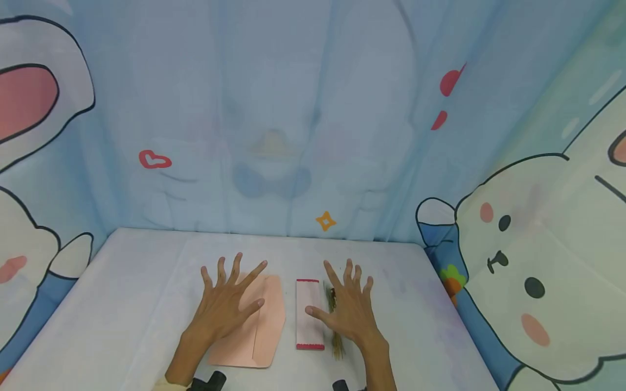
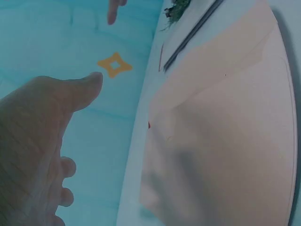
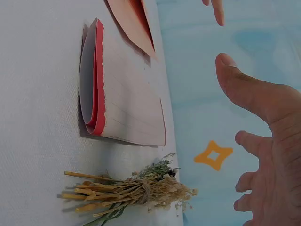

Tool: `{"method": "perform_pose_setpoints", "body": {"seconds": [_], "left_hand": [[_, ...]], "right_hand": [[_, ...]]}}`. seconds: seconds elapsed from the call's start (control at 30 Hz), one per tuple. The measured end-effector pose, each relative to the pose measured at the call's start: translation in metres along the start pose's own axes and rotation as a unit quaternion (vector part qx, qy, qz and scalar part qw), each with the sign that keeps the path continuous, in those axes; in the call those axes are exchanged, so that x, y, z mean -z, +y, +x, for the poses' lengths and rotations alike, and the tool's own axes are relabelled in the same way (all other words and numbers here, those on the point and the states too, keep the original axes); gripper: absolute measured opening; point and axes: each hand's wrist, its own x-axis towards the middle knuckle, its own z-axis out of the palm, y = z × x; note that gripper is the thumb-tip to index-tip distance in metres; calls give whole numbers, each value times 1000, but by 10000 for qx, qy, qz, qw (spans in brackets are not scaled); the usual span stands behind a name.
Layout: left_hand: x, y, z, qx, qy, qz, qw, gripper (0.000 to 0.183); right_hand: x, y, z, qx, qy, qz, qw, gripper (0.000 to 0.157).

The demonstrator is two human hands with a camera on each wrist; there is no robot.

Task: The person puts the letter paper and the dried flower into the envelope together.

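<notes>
Both hands hover over the white table with fingers spread, holding nothing. My left hand [image 1: 222, 307] is above a pink envelope [image 1: 269, 326], covering part of it in the head view; the envelope [image 2: 225, 122] fills much of the left wrist view. My right hand [image 1: 349, 312] is over a small bunch of dried flowers [image 1: 337, 345], its thumb overlapping a folded sheet of lined paper [image 1: 308, 326] with red edges. In the right wrist view the folded paper [image 3: 127, 103] lies beside the dried flowers [image 3: 141, 188], whose stems are tied with string.
A white cloth covers the table [image 1: 146, 304]. Behind it hangs a blue curtain [image 1: 274, 108] printed with cartoon animals, a heart and an orange star. Black wrist camera mounts [image 1: 209, 381] show at the bottom edge of the head view.
</notes>
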Motion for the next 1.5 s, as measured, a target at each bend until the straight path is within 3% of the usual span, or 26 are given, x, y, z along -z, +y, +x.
{"method": "perform_pose_setpoints", "body": {"seconds": [0.13,0.27,0.43,0.53,0.73,0.93,1.07,1.23,1.5], "left_hand": [[-2,1,-4,-16,-53,74,10000,71],[-6,5,-11,-48,-187,26,9998,69],[-9,12,-23,-28,-546,-252,9982,64],[-8,16,-29,96,-791,-419,9959,61],[-7,17,-34,540,-1275,-832,9869,56],[-9,17,-37,804,-1586,-1243,9762,55],[-12,19,-39,749,-1606,-1191,9769,56],[-15,18,-40,660,-1418,-1081,9818,54],[-17,15,-44,1037,-1641,-1384,9712,53]], "right_hand": [[-3,-2,1,69,309,37,9995,101],[-7,-10,2,-26,1024,368,9941,70],[-8,-32,2,-560,1915,607,9780,32],[-12,-45,1,-1148,1856,661,9737,20],[-27,-61,-3,-1960,1192,747,9705,29],[-39,-72,-6,-2228,875,1038,9654,25],[-44,-76,-8,-2322,847,945,9643,23],[-48,-78,-8,-2377,919,931,9625,23],[-52,-75,-9,-2569,1313,1648,9432,7]]}}
